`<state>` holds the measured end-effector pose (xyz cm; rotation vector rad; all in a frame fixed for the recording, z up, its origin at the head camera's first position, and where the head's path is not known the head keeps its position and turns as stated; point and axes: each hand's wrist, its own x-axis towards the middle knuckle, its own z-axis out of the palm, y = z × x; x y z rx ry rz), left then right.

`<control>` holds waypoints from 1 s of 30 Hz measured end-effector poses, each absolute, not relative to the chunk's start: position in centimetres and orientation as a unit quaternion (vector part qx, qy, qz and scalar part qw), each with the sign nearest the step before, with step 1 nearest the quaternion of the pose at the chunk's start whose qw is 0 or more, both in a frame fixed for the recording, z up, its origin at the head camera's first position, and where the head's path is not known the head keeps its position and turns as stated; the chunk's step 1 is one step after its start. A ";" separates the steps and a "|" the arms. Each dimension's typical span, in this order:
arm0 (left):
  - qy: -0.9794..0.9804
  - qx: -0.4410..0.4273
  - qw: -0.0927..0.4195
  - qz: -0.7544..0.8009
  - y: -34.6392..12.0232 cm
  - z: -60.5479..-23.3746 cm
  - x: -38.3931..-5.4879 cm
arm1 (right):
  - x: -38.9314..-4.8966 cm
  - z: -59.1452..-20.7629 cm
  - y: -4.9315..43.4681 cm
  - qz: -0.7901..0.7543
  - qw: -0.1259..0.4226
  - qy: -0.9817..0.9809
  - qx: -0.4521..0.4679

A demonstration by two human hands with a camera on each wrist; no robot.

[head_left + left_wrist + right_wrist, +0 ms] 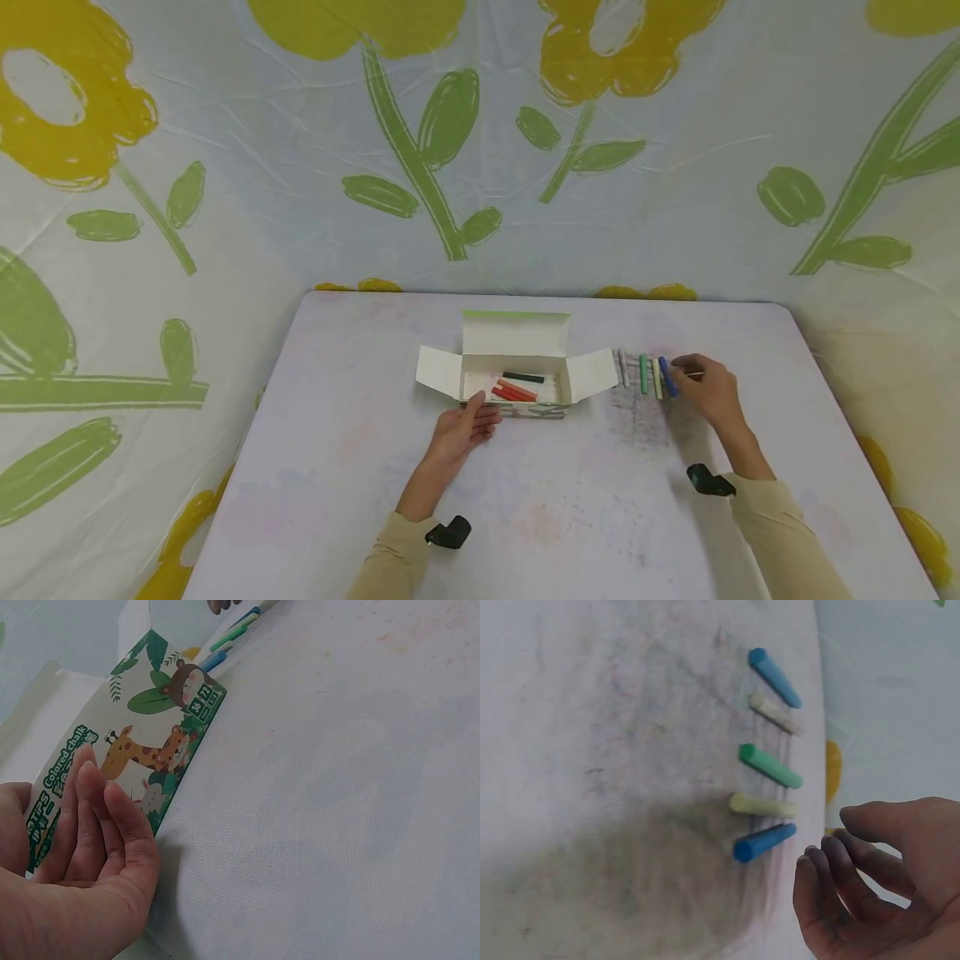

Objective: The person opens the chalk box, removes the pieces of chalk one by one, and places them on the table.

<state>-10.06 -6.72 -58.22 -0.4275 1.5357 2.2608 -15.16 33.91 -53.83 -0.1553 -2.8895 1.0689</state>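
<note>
While the box (551,411) gapes, chalk (523,377) shows.

Head view: flat, even, mildly dim light, fairly sharp, soft shadow on the table (337,433) along the picture-left side of the right sleeve (783,533). The 2 wrist views run darker and greyer: left has dim shade beside the left hand (94,877); right has a broad, soft-edged shadow low on the table, surface marks smeary, right hand (928,877) dark.
</note>
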 end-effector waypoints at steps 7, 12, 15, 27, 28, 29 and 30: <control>0.545 -0.155 0.185 0.803 -6.8 -58.3 -10.1 | -15.7 -51.9 32.7 0.348 0.031 -0.936 -0.045; 0.547 -0.151 0.187 0.802 -6.7 -58.2 -10.0 | -15.6 -50.3 31.5 0.354 0.052 -0.934 -0.016; 0.548 -0.149 0.187 0.802 -6.7 -58.3 -10.0 | -15.7 -49.3 30.6 0.358 0.065 -0.931 0.002; 0.542 -0.152 0.187 0.805 -6.7 -58.5 -10.1 | -16.3 -46.5 26.8 0.395 0.102 -0.909 0.087; 0.542 -0.152 0.188 0.805 -6.7 -58.6 -10.1 | -16.3 -46.4 26.4 0.397 0.102 -0.908 0.092; 0.542 -0.151 0.188 0.805 -6.7 -58.6 -10.1 | -16.3 -46.3 26.0 0.398 0.102 -0.907 0.095; 0.543 -0.151 0.189 0.805 -6.7 -58.6 -10.1 | -16.4 -46.1 25.6 0.400 0.103 -0.905 0.099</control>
